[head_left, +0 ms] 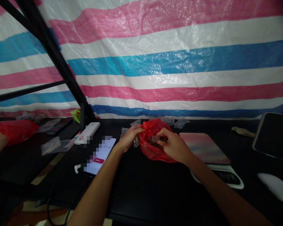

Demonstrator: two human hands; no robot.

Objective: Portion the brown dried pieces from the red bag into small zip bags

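1. My left hand grips the edge of a red plastic bag, which sits at lower centre of the frame on the dark tabletop.
2. My right hand curls narrowly at the bag's mouth, over dark pieces; I cannot tell if it grips them.

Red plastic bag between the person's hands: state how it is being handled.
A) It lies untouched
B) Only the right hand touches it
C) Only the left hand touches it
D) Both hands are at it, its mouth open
D: the left hand grips the rim of the red plastic bag, while the fingers of the right hand reach into its open mouth.
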